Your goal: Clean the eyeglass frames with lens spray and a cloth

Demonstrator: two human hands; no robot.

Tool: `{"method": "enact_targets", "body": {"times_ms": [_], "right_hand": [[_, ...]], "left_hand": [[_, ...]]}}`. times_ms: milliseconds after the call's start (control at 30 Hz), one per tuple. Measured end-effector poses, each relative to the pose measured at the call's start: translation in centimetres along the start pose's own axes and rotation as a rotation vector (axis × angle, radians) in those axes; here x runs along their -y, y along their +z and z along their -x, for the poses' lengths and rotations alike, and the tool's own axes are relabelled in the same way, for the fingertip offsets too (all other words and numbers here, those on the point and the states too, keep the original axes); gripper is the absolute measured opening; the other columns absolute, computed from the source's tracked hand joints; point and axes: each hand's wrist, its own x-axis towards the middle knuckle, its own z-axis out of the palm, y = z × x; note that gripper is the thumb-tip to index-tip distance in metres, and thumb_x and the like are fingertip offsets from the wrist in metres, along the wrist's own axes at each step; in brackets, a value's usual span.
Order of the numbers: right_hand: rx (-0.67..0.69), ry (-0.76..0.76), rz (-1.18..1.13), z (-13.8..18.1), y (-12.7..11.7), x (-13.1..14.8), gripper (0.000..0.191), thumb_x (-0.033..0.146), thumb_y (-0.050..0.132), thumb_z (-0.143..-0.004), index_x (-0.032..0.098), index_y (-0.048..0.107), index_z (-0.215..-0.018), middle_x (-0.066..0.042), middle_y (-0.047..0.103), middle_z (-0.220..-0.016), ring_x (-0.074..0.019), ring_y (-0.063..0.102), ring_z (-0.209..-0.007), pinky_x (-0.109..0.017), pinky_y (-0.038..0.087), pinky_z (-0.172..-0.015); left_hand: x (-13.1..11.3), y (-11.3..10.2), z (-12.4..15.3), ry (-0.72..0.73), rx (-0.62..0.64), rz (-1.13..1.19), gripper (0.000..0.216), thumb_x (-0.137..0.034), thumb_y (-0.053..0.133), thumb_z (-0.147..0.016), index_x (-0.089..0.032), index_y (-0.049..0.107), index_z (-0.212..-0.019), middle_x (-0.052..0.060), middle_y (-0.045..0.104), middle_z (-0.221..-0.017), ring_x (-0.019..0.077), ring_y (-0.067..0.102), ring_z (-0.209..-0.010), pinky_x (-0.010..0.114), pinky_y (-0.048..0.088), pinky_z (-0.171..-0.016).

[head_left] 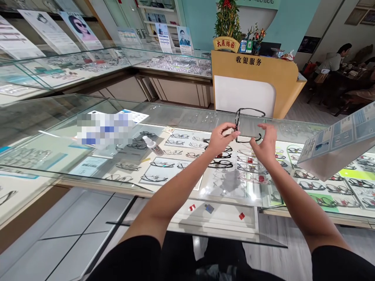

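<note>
Above the glass display counter, my left hand (220,138) grips a pair of black-framed eyeglasses (237,116) by the front. Something small and pale shows between its fingers, perhaps a cloth. The temples of the glasses point right, toward my right hand (266,145). That hand is open, its thumb and forefinger apart around the curved tip of the lower temple; whether it touches the tip I cannot tell. Several more eyeglasses (221,164) lie below, under the glass. A white spray bottle (153,146) stands on the counter to the left of my hands.
Close to my body, a pulled-out drawer (225,224) holds small red and grey pieces. A slanted printed sign (336,140) stands at right, and papers (129,116) lie at left. Beyond are a cashier desk (254,74) and, far right, a seated person (334,60).
</note>
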Motion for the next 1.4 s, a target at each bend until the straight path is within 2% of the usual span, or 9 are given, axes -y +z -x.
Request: {"method": "enact_targets", "body": {"times_ms": [133, 300, 567, 767, 900, 1033, 1167, 1267, 1400], "right_hand": [[0.021, -0.037, -0.070, 0.0, -0.1, 0.6, 0.041, 0.034, 0.068, -0.093, 0.023, 0.070, -0.133, -0.015, 0.070, -0.134, -0.0366, 0.062, -0.128, -0.059, 0.049, -0.114], [0.034, -0.073, -0.391, -0.5, -0.2, 1.4, 0.043, 0.061, 0.064, -0.105, 0.028, 0.081, -0.126, -0.011, 0.080, -0.127, -0.0314, 0.069, -0.123, -0.055, 0.051, -0.114], [0.112, 0.213, -0.807, -0.4, 0.8, 1.6, 0.047, 0.074, 0.086, -0.082, 0.029, 0.089, -0.099, -0.007, 0.084, -0.111, -0.0290, 0.076, -0.113, -0.051, 0.059, -0.108], [0.097, 0.266, -0.854, -0.3, 0.7, 2.5, 0.050, 0.074, 0.087, -0.079, 0.028, 0.089, -0.098, -0.008, 0.087, -0.117, -0.0311, 0.078, -0.117, -0.051, 0.058, -0.109], [0.042, 0.223, -0.783, -0.6, 0.5, 2.5, 0.052, 0.076, 0.083, -0.082, 0.025, 0.088, -0.092, -0.011, 0.087, -0.114, -0.0316, 0.078, -0.115, -0.051, 0.058, -0.107], [0.006, 0.209, -0.738, -0.7, 0.6, 2.3, 0.054, 0.078, 0.081, -0.084, 0.025, 0.089, -0.093, -0.011, 0.088, -0.112, -0.0318, 0.078, -0.112, -0.052, 0.057, -0.106], [-0.011, 0.162, -0.654, -0.9, 0.6, 2.3, 0.056, 0.079, 0.074, -0.089, 0.024, 0.087, -0.086, -0.009, 0.089, -0.107, -0.0303, 0.079, -0.104, -0.053, 0.055, -0.107], [-0.023, 0.126, -0.615, -0.9, 0.6, 2.3, 0.057, 0.076, 0.070, -0.093, 0.023, 0.082, -0.076, -0.009, 0.089, -0.102, -0.0303, 0.079, -0.103, -0.052, 0.054, -0.107], [-0.036, 0.108, -0.583, -1.0, 0.7, 2.1, 0.056, 0.074, 0.068, -0.095, 0.023, 0.079, -0.075, -0.009, 0.088, -0.103, -0.0295, 0.076, -0.102, -0.051, 0.053, -0.106]], "left_hand": [[0.1, 0.0, -0.1, 0.133, 0.031, -0.085, 0.054, -0.069, 0.087, -0.083, -0.020, 0.078, -0.104, 0.009, 0.078, -0.110, 0.0193, 0.073, -0.094, 0.030, 0.062, -0.080], [-1.0, 0.7, -0.3, 0.347, 0.134, -0.224, 0.052, -0.071, 0.079, -0.092, -0.022, 0.080, -0.110, 0.013, 0.071, -0.125, 0.0235, 0.072, -0.116, 0.036, 0.063, -0.098], [-2.5, 0.9, 0.4, 0.393, 0.227, -0.373, 0.050, -0.068, 0.065, -0.103, -0.023, 0.080, -0.117, 0.013, 0.067, -0.133, 0.0246, 0.072, -0.120, 0.040, 0.064, -0.105], [-4.8, -0.3, 2.1, 0.361, 0.271, -0.545, 0.048, -0.061, 0.057, -0.109, -0.026, 0.079, -0.133, 0.015, 0.063, -0.147, 0.0280, 0.070, -0.122, 0.041, 0.062, -0.101], [-6.7, -2.8, 4.3, 0.210, 0.068, -0.601, 0.045, -0.055, 0.053, -0.110, -0.023, 0.077, -0.130, 0.012, 0.070, -0.125, 0.0243, 0.070, -0.103, 0.037, 0.059, -0.089], [-7.6, -7.1, 6.9, -0.129, -0.131, -0.693, 0.035, -0.051, 0.050, -0.109, -0.022, 0.068, -0.117, 0.004, 0.071, -0.095, 0.0211, 0.067, -0.075, 0.037, 0.054, -0.080], [-6.2, -11.3, 8.7, -0.359, -0.229, -0.824, 0.030, -0.047, 0.054, -0.103, -0.025, 0.059, -0.123, 0.004, 0.070, -0.093, 0.0271, 0.071, -0.082, 0.042, 0.054, -0.084], [-4.4, -13.1, 9.6, -0.319, -0.214, -0.908, 0.032, -0.042, 0.054, -0.099, -0.024, 0.058, -0.126, 0.012, 0.073, -0.120, 0.0311, 0.072, -0.103, 0.049, 0.055, -0.097], [-3.0, -14.3, 10.5, -0.037, -0.209, -0.944, 0.031, -0.043, 0.056, -0.096, -0.023, 0.060, -0.119, 0.016, 0.071, -0.127, 0.0351, 0.066, -0.124, 0.055, 0.050, -0.113]]}}
